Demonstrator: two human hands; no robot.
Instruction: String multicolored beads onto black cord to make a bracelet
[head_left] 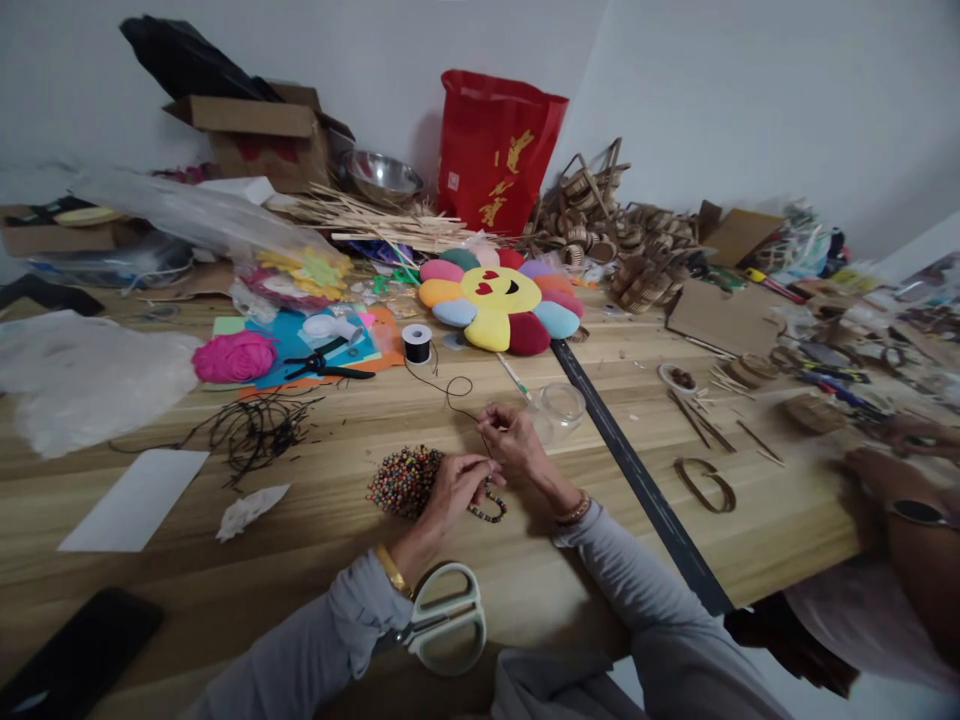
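My left hand [455,484] is closed in a pinch beside a pile of small multicoloured beads [405,482]. A short beaded strand [489,508] hangs below its fingers onto the table. Just above and to the right, my right hand [514,440] pinches a thin black cord [463,408]. The cord loops back across the wood toward a white spool of black cord [417,344]. Both hands' fingertips are close together, and the exact grip on the strand is partly hidden. White-handled scissors [448,620] lie near my left wrist.
A clear round container [562,405] stands beyond my right hand, near a long black strip [637,470]. Tangled black cords [259,432], pliers [326,362] and a flower cushion [501,298] lie farther off. A co-worker's arm [911,500] reaches in at right.
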